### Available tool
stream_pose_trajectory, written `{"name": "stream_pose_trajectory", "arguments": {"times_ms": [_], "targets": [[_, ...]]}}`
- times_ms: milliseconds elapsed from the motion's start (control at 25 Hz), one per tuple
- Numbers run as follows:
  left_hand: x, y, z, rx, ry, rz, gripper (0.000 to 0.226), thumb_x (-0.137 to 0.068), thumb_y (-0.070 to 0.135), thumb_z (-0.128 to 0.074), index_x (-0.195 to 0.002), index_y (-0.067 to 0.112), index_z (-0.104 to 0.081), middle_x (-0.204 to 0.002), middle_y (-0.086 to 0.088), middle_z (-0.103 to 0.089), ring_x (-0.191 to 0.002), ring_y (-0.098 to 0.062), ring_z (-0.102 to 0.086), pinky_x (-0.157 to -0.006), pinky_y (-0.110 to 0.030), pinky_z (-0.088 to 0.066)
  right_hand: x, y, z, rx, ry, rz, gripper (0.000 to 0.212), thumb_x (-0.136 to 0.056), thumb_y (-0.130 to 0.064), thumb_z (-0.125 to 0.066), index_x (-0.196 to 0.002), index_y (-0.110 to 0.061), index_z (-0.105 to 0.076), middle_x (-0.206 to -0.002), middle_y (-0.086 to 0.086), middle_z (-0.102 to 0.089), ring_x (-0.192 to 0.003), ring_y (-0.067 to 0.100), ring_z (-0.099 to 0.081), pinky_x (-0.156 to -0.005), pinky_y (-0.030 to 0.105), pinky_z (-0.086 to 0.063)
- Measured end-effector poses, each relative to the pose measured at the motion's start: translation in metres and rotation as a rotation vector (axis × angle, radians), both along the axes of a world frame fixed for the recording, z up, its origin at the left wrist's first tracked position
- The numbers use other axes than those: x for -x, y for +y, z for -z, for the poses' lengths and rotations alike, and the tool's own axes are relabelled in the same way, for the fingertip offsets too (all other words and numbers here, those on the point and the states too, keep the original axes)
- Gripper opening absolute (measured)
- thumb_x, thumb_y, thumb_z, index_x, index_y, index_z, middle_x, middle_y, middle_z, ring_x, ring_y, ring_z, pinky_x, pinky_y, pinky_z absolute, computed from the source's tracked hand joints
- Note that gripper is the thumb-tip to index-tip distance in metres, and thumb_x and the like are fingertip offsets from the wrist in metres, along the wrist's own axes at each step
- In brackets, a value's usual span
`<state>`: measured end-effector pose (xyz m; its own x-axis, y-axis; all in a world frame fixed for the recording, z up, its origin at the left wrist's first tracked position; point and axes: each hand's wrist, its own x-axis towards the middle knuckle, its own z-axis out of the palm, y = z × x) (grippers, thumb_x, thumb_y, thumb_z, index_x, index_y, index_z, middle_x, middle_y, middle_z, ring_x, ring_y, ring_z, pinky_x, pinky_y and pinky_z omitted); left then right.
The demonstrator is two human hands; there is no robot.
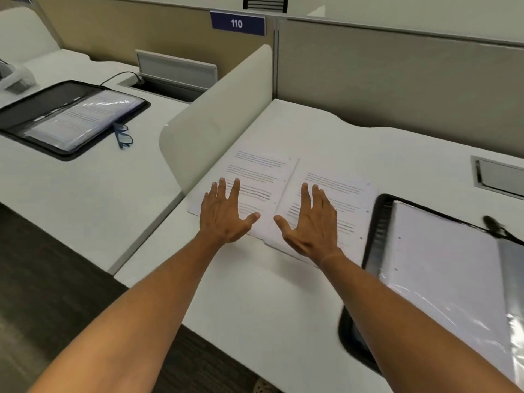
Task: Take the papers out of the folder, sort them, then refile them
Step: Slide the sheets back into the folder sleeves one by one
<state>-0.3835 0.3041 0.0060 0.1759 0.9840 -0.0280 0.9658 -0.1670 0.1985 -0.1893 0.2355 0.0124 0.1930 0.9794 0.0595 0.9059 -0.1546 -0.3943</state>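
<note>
Two stacks of printed papers lie side by side on the white desk (pixel 269 293): a left stack (pixel 261 171) and a right stack (pixel 340 194). My left hand (pixel 225 215) is spread flat, palm down, over the left stack. My right hand (pixel 313 222) is spread the same way over the right stack. Neither hand grips anything. An open black zip folder (pixel 374 222) with clear plastic sleeves (pixel 448 273) lies at the right, its left edge touching the right stack.
A beige divider panel (pixel 221 114) stands left of the papers. On the neighbouring desk lie a second open black folder (pixel 37 109) with sleeved papers and blue-framed glasses (pixel 123 136). A cable hatch (pixel 499 177) sits at the back right. The floor is dark, bottom left.
</note>
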Motion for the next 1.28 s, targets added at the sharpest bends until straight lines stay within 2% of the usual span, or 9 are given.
{"name": "stream_pose_trajectory", "arguments": {"times_ms": [120,320,480,640,760,880,1080,1160,1280], "targets": [[0.026,0.032,0.009,0.068,-0.036,-0.065,0.097,-0.087,0.070,-0.046,-0.156,0.023,0.003,-0.163,-0.014,0.000,-0.150,-0.031,-0.001,-0.121,-0.044,-0.004,0.024,0.033,0.006,0.054,0.028,0.030,0.093,-0.092,-0.063,-0.046,-0.159,-0.015,-0.005,-0.165,0.012,-0.012,-0.150,0.031,-0.013,-0.119,0.048,-0.015],[0.048,0.070,0.012,0.097,-0.090,-0.189,0.082,-0.090,0.054,-0.053,-0.154,0.017,-0.017,-0.149,-0.019,-0.030,-0.136,-0.036,-0.031,-0.111,-0.047,-0.029,0.050,0.077,0.013,0.093,0.165,0.085,0.070,-0.099,-0.040,-0.053,-0.154,-0.009,-0.024,-0.145,0.016,-0.040,-0.133,0.032,-0.035,-0.109,0.042,-0.029],[0.052,0.087,0.010,0.040,-0.133,-0.256,0.055,-0.090,0.035,-0.056,-0.137,0.011,-0.039,-0.127,-0.018,-0.044,-0.122,-0.035,-0.040,-0.094,-0.045,-0.041,0.060,0.099,0.012,0.120,0.317,0.167,0.061,-0.098,-0.022,-0.055,-0.151,-0.007,-0.029,-0.138,0.019,-0.042,-0.127,0.035,-0.041,-0.103,0.038,-0.036],[0.049,0.096,0.009,0.065,-0.244,-0.295,0.041,-0.092,0.019,-0.056,-0.129,0.006,-0.044,-0.122,-0.019,-0.046,-0.116,-0.035,-0.047,-0.089,-0.042,-0.044,0.059,0.109,0.010,0.118,0.437,0.325,0.056,-0.095,-0.011,-0.059,-0.145,-0.005,-0.036,-0.135,0.021,-0.040,-0.118,0.036,-0.050,-0.092,0.035,-0.042],[0.050,0.105,0.008,0.078,-0.365,-0.365,0.028,-0.092,0.013,-0.056,-0.117,0.002,-0.054,-0.106,-0.013,-0.056,-0.098,-0.032,-0.056,-0.079,-0.035,-0.043,0.054,0.113,0.010,0.136,0.522,0.371,0.060,-0.094,-0.008,-0.060,-0.148,-0.007,-0.033,-0.138,0.019,-0.038,-0.123,0.037,-0.047,-0.099,0.038,-0.041],[0.050,0.108,0.006,0.041,-0.479,-0.397,0.009,-0.091,0.013,-0.059,-0.090,0.005,-0.064,-0.083,-0.005,-0.058,-0.078,-0.026,-0.053,-0.072,-0.029,-0.041,0.052,0.111,0.009,0.116,0.591,0.388,0.061,-0.094,-0.010,-0.061,-0.149,-0.010,-0.034,-0.141,0.016,-0.038,-0.127,0.033,-0.045,-0.103,0.037,-0.039],[0.052,0.101,-0.010,-0.060,-0.643,-0.378,0.012,-0.092,0.017,-0.064,-0.093,0.007,-0.071,-0.084,-0.003,-0.066,-0.081,-0.022,-0.060,-0.080,-0.027,-0.047,0.042,0.102,0.007,0.035,0.683,0.484,0.053,-0.095,-0.015,-0.063,-0.144,-0.008,-0.043,-0.139,0.015,-0.048,-0.126,0.030,-0.050,-0.104,0.037,-0.041],[0.055,0.095,-0.022,-0.102,-0.704,-0.359,0.010,-0.091,0.018,-0.066,-0.090,0.010,-0.071,-0.082,-0.002,-0.067,-0.080,-0.021,-0.062,-0.080,-0.028,-0.049,0.037,0.096,0.004,0.014,0.794,0.537,0.051,-0.095,-0.018,-0.064,-0.142,-0.008,-0.046,-0.137,0.015,-0.055,-0.126,0.030,-0.053,-0.107,0.038,-0.043],[0.057,0.079,-0.044,-0.154,-0.794,-0.320,0.006,-0.090,0.017,-0.067,-0.091,0.012,-0.071,-0.082,0.001,-0.067,-0.077,-0.016,-0.061,-0.075,-0.024,-0.045,0.031,0.081,-0.009,-0.021,0.952,0.573,0.047,-0.095,-0.021,-0.065,-0.139,-0.009,-0.051,-0.129,0.011,-0.063,-0.125,0.027,-0.054,-0.104,0.034,-0.042]]}}
